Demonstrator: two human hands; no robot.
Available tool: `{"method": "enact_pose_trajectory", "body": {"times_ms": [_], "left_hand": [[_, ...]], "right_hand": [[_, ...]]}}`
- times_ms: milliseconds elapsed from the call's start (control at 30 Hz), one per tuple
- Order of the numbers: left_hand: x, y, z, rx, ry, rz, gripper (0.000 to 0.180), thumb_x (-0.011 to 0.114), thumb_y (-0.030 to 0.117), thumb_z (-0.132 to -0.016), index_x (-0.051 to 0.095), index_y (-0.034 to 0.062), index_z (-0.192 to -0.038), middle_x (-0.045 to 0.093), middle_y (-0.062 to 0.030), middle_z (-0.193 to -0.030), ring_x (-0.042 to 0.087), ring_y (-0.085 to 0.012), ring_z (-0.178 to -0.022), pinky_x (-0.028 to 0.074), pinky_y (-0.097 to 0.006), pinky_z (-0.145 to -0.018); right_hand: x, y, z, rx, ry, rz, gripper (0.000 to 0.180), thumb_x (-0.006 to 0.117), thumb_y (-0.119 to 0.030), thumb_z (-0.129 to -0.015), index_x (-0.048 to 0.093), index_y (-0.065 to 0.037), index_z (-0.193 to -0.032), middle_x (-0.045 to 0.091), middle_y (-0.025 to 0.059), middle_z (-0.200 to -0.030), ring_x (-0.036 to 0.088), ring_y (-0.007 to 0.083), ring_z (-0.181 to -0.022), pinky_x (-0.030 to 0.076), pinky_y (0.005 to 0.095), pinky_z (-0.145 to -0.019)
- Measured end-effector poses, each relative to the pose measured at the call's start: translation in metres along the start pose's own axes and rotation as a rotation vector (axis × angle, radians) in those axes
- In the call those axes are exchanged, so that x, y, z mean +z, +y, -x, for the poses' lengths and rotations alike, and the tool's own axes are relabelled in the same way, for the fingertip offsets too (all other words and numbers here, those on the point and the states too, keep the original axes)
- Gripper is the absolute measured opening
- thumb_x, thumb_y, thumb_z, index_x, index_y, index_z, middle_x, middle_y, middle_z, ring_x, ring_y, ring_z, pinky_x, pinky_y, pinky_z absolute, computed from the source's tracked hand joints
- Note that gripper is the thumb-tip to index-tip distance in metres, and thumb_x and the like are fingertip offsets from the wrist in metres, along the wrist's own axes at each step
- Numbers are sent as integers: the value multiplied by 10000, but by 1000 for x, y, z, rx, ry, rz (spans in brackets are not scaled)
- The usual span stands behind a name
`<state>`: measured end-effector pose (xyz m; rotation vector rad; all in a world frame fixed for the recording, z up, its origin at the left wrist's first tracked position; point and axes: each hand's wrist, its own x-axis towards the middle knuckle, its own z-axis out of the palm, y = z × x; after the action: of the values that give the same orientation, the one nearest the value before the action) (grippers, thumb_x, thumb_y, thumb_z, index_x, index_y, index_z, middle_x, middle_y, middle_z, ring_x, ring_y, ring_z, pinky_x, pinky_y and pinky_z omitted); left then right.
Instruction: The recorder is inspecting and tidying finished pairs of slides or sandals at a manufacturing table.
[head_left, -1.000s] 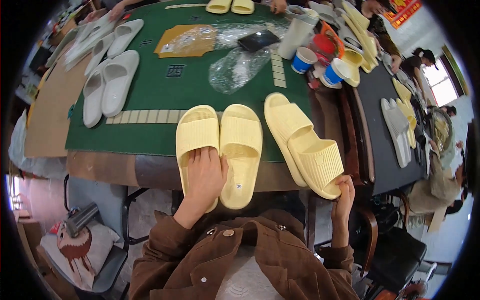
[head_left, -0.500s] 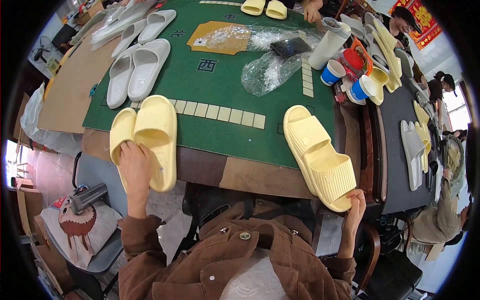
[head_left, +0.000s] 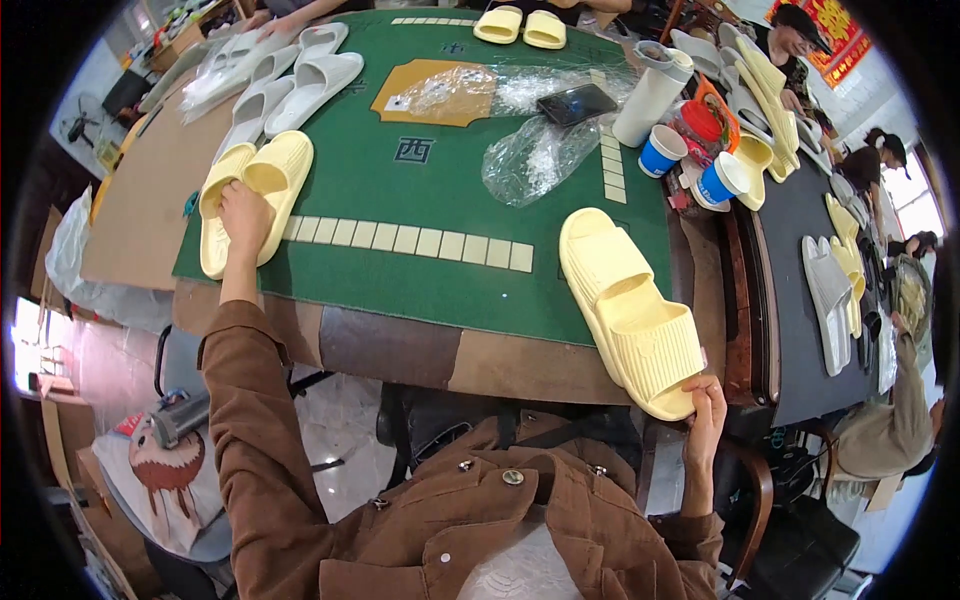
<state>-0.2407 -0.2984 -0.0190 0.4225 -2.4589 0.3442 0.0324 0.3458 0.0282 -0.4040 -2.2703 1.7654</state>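
At the left edge of the green mat (head_left: 450,285), my left hand (head_left: 246,215) grips a pair of pale yellow slippers (head_left: 283,160) lying side by side. Its fingers reach into the opening behind the straps, so their tips are hidden. Another pale yellow pair (head_left: 608,262), nested together with the straps facing opposite ways, lies at the front right of the table. My right hand (head_left: 706,408) pinches the near end of that pair, which juts over the table's edge. Grey slippers (head_left: 315,85) lie just beyond the left yellow pair.
Flat cream tiles (head_left: 430,243) line the mat. Behind lie a clear plastic bag (head_left: 540,165) and a phone (head_left: 577,103). A white flask (head_left: 652,100) and blue paper cups (head_left: 722,180) stand at the right. A co-worker's arm (head_left: 300,18) reaches in at the far left.
My left hand has carried its yellow pair forward and left onto the mat. The grey slippers sit farther back. My right hand has barely moved. A co-worker's arm has appeared at the far left.
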Motion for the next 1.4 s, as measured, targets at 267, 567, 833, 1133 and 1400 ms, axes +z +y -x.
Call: {"method": "enact_pose_trajectory", "body": {"times_ms": [267, 567, 833, 1133, 1400], "left_hand": [[21, -16, -25, -61, -115, 27, 312, 562, 171, -797, 518, -35, -1026, 575, -219, -1035, 584, -384, -979, 453, -472, -890], [-89, 117, 46, 201, -8, 701, 531, 553, 256, -910, 413, -9, -1348, 331, -260, -1429, 268, -407, -1362, 235, -467, -1118], [-191, 233, 141, 679, -268, 993, 423, 548, 295, -910, 522, 237, -1327, 338, -226, -1437, 352, -395, -1315, 278, -505, -1086], [-174, 205, 112, 520, -413, 1038, 374, 509, 211, -942, 547, 200, -1314, 396, -240, -1389, 395, -393, -1271, 325, -424, -1065], [-165, 195, 104, 571, -584, 1266, 392, 492, 154, -936, 538, 156, -1324, 396, -208, -1404, 352, -352, -1328, 283, -378, -1093]], "right_hand": [[27, -12, 7, 117, -224, -32, 136, 447, -40, -901, 583, -28, -902, 563, -15, -878, 478, 52, -813, 372, 187, -728], [51, -16, 1, 69, -237, -84, 110, 468, -75, -934, 557, -29, -977, 563, -11, -921, 493, 61, -852, 392, 214, -761], [72, -33, 6, -37, -422, 120, 92, 509, -64, -892, 520, -34, -978, 552, 30, -840, 484, 92, -777, 407, 222, -723], [-34, -48, -2, 21, -309, 52, 126, 522, -76, -897, 463, -56, -1007, 472, -3, -943, 443, 82, -926, 360, 213, -846], [-48, -73, -51, -60, -492, -63, 378, 602, -6, -855, 409, -48, -1177, 558, 33, -966, 547, 80, -859, 450, 213, -744]]}}
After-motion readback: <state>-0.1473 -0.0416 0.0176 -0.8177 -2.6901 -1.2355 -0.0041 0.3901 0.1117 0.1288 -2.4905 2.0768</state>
